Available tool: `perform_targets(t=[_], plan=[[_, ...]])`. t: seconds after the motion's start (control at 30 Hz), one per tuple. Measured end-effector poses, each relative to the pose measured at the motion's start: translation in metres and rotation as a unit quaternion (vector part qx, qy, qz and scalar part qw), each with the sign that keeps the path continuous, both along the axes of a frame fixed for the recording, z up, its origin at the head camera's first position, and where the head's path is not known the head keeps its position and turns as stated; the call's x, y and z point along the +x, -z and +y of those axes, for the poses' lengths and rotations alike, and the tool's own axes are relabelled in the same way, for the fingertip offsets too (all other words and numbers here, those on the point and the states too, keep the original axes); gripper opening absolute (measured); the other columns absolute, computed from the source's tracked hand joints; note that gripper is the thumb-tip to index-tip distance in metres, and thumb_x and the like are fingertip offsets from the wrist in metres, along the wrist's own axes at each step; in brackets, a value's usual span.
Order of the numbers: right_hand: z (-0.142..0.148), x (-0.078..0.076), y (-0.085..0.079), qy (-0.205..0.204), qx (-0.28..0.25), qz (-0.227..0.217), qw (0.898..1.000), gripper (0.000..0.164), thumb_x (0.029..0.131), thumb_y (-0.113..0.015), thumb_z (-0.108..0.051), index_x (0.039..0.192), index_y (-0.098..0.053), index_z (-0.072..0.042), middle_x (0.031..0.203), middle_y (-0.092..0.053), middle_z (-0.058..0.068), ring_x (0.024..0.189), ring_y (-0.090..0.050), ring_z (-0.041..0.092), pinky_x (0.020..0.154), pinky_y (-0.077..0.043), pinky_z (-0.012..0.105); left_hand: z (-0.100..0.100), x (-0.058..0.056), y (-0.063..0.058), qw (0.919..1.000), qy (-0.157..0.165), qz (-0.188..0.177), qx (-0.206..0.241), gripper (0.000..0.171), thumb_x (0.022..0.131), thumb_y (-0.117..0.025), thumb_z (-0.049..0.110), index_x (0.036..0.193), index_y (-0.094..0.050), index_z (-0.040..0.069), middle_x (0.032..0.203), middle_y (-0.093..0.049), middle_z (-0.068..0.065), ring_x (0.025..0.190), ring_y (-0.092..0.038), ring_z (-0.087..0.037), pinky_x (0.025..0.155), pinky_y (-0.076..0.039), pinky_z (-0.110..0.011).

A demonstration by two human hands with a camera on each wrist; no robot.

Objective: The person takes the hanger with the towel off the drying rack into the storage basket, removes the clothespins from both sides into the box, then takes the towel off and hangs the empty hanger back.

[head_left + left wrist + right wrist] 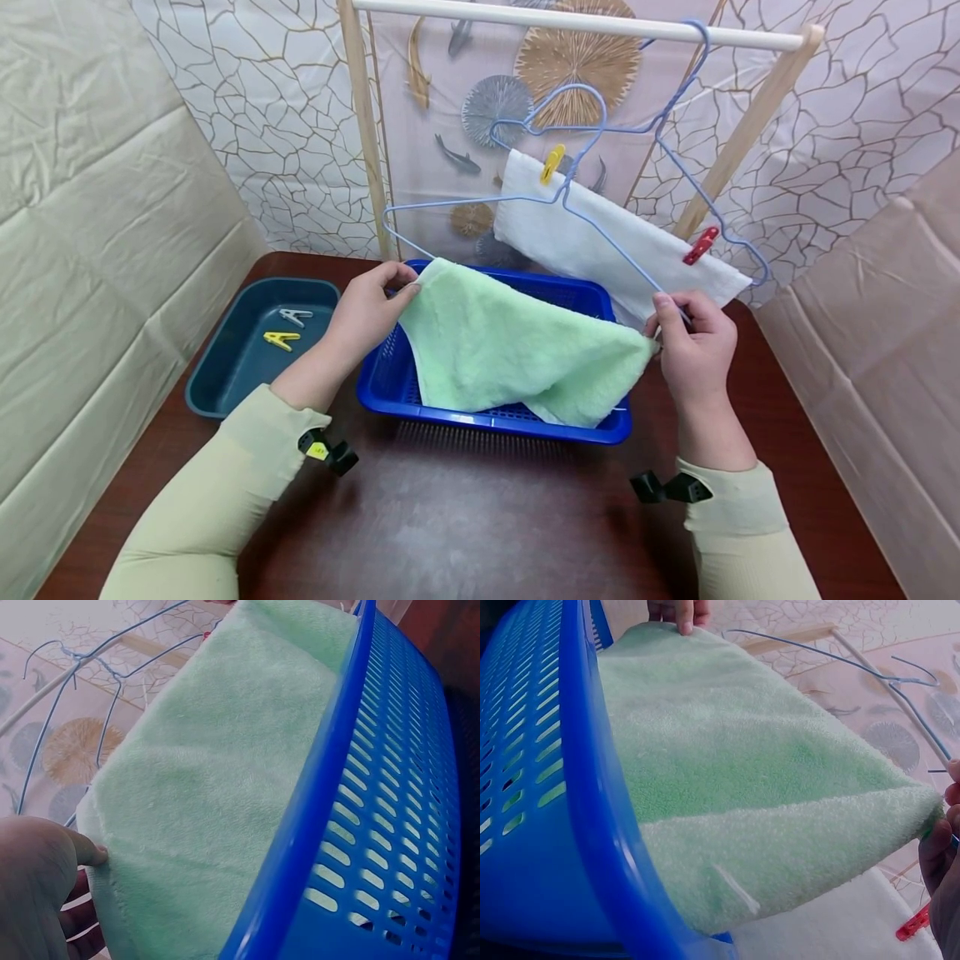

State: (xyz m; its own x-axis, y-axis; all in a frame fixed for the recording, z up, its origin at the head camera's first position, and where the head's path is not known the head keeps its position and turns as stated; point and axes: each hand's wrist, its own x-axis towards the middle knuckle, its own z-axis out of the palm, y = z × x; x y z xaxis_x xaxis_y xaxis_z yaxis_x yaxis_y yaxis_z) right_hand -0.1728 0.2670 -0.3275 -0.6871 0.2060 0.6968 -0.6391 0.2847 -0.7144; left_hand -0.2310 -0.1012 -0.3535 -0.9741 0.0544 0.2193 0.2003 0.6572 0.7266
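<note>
- Currently, the green towel (510, 342) is stretched between your hands above the blue basket (487, 421), its lower part hanging down into it.
- Your left hand (375, 304) pinches the towel's corner over the basket's left end, thumb on the near face.
- Your right hand (697, 342), past the basket's right end, grips the opposite corner together with the front hanger (562, 190).
- That hanger stands tilted over the back of the basket, its left end running down behind the towel.
- Behind the basket and to its right, a white towel (645, 237) hangs on the rear hanger (658, 127), fastened by a yellow peg (553, 165) and a red peg (701, 246).
- The rear hanger hooks over the rod of a wooden rack (487, 12) behind the basket.
- Left of the basket, a dark tray (240, 367) holds a grey peg (295, 317) and a second yellow one (282, 340).
- Under the basket lies the reddish-brown table (450, 517).
</note>
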Motion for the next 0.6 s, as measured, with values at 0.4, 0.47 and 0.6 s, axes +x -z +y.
perform_targets(t=[0.4,0.47,0.6], plan=[[0.003,-0.002,0.002,0.004,-0.007,-0.007,1.000,0.020,0.087,-0.059,0.001,0.076,-0.055,0.017,0.053,-0.054,0.009,0.041,-0.043,0.013,0.037,-0.034,0.019,0.002,0.002,0.008,0.9999,0.005,-0.009,0.001,0.016,0.090,-0.058,0.035,0.104,-0.060,0.025,0.098,-0.062,0.006,0.088,-0.058,-0.013,0.076,-0.054,-0.032],[0.004,-0.003,0.003,0.002,-0.009,-0.005,1.000,0.019,0.087,-0.059,0.001,0.076,-0.055,0.017,0.053,-0.054,0.009,0.041,-0.043,0.013,0.037,-0.034,0.019,0.003,0.002,0.009,0.9999,0.007,-0.013,0.004,0.017,0.090,-0.058,0.034,0.104,-0.060,0.024,0.099,-0.062,0.005,0.088,-0.058,-0.014,0.076,-0.054,-0.033],[0.005,-0.004,0.005,0.007,-0.007,-0.007,1.000,0.019,0.087,-0.059,0.000,0.076,-0.055,0.016,0.054,-0.054,0.009,0.042,-0.044,0.013,0.038,-0.034,0.019,0.003,0.002,0.011,0.9998,0.010,-0.014,0.005,0.017,0.090,-0.058,0.034,0.103,-0.061,0.024,0.098,-0.062,0.005,0.088,-0.058,-0.014,0.076,-0.054,-0.033]])
